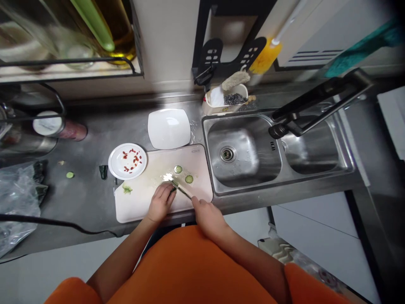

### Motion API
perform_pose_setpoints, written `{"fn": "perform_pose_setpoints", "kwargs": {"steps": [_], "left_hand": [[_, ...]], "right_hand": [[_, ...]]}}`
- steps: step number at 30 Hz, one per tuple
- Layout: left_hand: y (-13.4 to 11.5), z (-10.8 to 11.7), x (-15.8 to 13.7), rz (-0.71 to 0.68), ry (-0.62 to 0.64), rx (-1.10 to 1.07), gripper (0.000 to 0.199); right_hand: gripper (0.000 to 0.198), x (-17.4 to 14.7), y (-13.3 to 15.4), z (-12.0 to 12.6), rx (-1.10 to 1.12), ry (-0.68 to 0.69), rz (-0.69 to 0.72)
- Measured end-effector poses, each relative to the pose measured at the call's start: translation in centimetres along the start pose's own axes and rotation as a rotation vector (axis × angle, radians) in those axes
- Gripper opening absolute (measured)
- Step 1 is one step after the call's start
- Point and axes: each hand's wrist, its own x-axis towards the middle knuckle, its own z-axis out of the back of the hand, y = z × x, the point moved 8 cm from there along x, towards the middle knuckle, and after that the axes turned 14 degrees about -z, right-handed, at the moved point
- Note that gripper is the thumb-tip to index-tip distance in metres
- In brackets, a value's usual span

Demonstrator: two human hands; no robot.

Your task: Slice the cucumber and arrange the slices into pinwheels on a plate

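Note:
My right hand [209, 216] is closed round the handle of a knife [184, 193], whose narrow blade points up and left over a pale cutting board [139, 209]. Beside the blade, the fingers of my left hand [160, 203] curl over a dark green piece of cucumber [173, 190], mostly hidden under them. Two thin slices lie just beyond the knife: one cucumber slice [178, 169] and, nearer the sink, another cucumber slice [189, 179]. Pale green scraps [127, 188] rest at the board's left side.
A white plate [169, 128] stands behind the board; a round dish [114, 173] with small red pieces overlaps its left corner. At the right is a double sink [242, 152] under a black faucet [311, 103]. A plastic bag [19, 198] and a jar [60, 126] occupy the left.

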Motion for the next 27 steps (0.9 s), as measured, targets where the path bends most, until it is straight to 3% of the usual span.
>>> {"fn": "perform_pose_setpoints", "kwargs": {"steps": [17, 27], "left_hand": [[0.1, -0.2, -0.1, 0.009, 0.012, -0.006, 0.02], [0.2, -0.2, -0.1, 0.013, 0.018, -0.018, 0.019]], "right_hand": [[0.027, 0.0, 0.4, 0.4, 0.006, 0.049, -0.012], [0.029, 1.1, 1.0, -0.3, -0.002, -0.012, 0.035]]}}
